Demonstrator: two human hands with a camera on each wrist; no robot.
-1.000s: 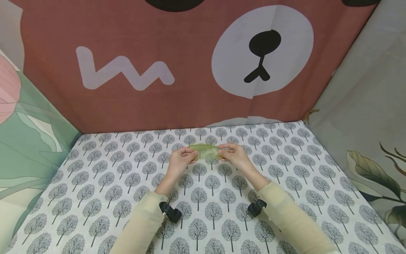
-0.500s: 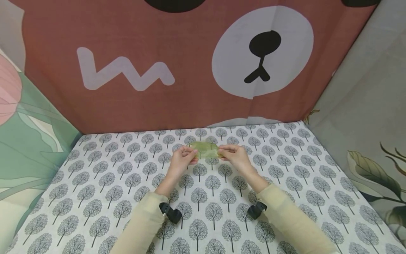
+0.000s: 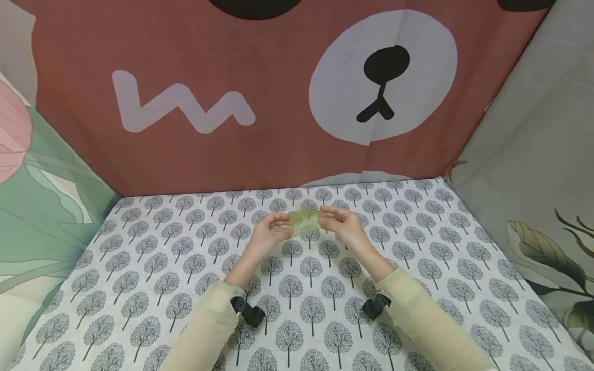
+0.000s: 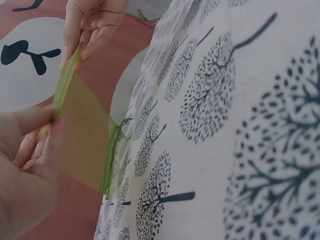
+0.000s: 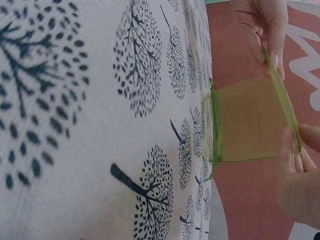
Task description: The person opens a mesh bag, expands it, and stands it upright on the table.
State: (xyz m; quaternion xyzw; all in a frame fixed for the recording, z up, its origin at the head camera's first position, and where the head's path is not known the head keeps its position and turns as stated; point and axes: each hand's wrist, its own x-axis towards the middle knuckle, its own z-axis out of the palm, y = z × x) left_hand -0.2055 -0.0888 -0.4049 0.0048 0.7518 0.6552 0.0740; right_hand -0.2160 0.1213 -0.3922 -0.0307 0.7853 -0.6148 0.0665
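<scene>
So there's one bag (image 3: 306, 221), small, sheer and yellowish green, thin enough that the tree print shows right through it. One edge (image 4: 64, 90) is a brighter folded strip, pulled pretty straight. The opposite side has a darker, bunched-up band (image 5: 216, 127) with little bits poking out at the corners.

It's stretched between the two hands, up over the cloth (image 3: 153, 288). Left hand (image 3: 270, 228) pinches one end of the folded edge between thumb and fingers, right hand (image 3: 342, 226) pinches the other end, and the rest hangs down in the gap. Can't tell if the bunched side touches the cloth.

Further out: two pale yellow sleeves (image 3: 204, 324), and two black wrist mounts (image 3: 248, 312), one per arm. One white cloth covered in dark trees, way too many to count. Behind it, one red curtain (image 3: 278, 149) with one white zigzag (image 3: 178, 105) and one bear snout (image 3: 339, 98).
</scene>
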